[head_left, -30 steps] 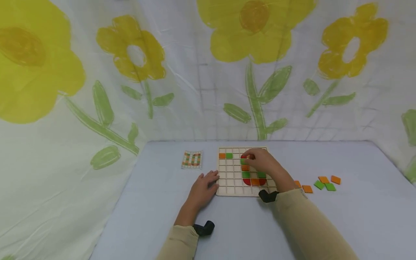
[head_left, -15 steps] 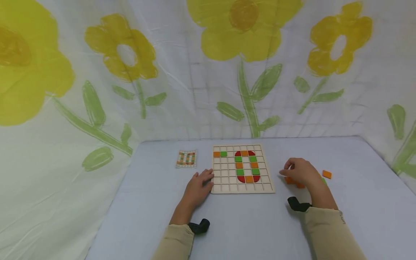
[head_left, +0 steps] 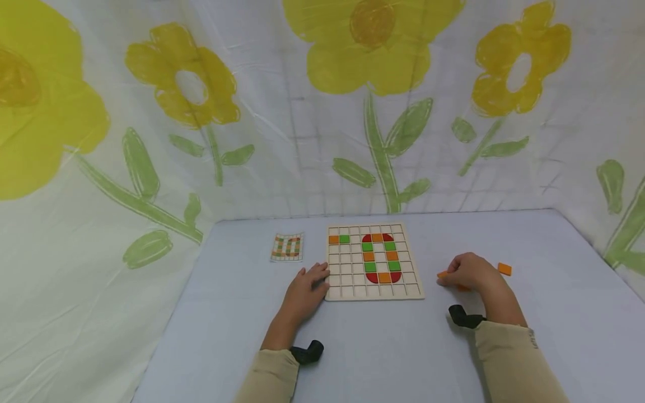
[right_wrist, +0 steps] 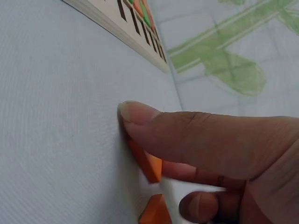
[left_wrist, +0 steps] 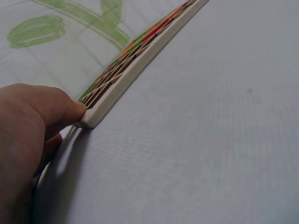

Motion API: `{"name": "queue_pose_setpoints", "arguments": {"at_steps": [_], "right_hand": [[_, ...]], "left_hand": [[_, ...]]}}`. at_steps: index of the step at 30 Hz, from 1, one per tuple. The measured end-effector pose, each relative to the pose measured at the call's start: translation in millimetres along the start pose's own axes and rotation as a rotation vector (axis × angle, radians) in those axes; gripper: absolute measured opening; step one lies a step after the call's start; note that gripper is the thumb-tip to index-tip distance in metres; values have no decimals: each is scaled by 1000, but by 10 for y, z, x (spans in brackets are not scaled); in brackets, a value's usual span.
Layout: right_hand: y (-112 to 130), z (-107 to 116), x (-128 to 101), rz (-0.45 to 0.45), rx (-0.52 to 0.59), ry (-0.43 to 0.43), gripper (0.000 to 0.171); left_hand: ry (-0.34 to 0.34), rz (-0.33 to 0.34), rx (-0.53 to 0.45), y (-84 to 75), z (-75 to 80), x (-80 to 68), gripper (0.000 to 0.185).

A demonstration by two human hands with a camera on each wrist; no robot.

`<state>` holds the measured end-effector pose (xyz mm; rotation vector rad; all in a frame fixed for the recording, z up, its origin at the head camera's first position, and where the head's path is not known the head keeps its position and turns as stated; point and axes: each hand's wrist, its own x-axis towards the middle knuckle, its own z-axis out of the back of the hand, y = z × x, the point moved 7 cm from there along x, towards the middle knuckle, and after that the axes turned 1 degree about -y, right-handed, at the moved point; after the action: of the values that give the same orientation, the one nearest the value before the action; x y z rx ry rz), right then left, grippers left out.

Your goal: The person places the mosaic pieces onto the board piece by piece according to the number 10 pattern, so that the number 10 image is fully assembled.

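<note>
A wooden grid board (head_left: 353, 290) lies on the table, with red, green and orange tiles set in a ring on its right part. One orange tile (head_left: 333, 239) and one green tile (head_left: 344, 239) sit side by side at its upper left. My left hand (head_left: 304, 294) rests against the board's left edge, fingers extended; in the left wrist view its thumb (left_wrist: 63, 109) touches the corner. To the right of the board, my right hand (head_left: 471, 274) pinches an orange tile (right_wrist: 148, 163) between thumb and fingers, low at the table. Another orange tile (right_wrist: 156, 210) lies close by.
A small pattern card (head_left: 287, 247) with a coloured grid lies left of the board. A loose orange tile (head_left: 504, 269) is just beyond my right hand, which hides other tiles. A flowered curtain (head_left: 272, 140) hangs behind the table's far edge.
My right hand has moved from the board's tile ring rightward to the loose tiles, and now pinches an orange one. The left hand stays at the board's edge. The head view has shifted slightly.
</note>
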<state>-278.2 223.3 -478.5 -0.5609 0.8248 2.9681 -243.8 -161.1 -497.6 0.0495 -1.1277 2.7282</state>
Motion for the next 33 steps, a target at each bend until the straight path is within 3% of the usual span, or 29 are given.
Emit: {"name": "queue_pose_setpoints", "arguments": {"at_steps": [8, 16, 20, 26, 33], "right_hand": [[130, -60, 70, 88, 32, -30, 40], [120, -112, 144, 72, 19, -52, 43], [231, -120, 173, 72, -4, -76, 46], [812, -191, 252, 166, 9, -127, 40], [1665, -539, 477, 360, -82, -92, 37]], "left_hand": [[-4, 4, 3, 38, 16, -13, 38], [-9, -7, 0, 40, 25, -22, 37], [0, -17, -7, 16, 31, -30, 37], [3, -8, -19, -5, 46, -39, 37], [5, -21, -21, -23, 16, -14, 36]]}}
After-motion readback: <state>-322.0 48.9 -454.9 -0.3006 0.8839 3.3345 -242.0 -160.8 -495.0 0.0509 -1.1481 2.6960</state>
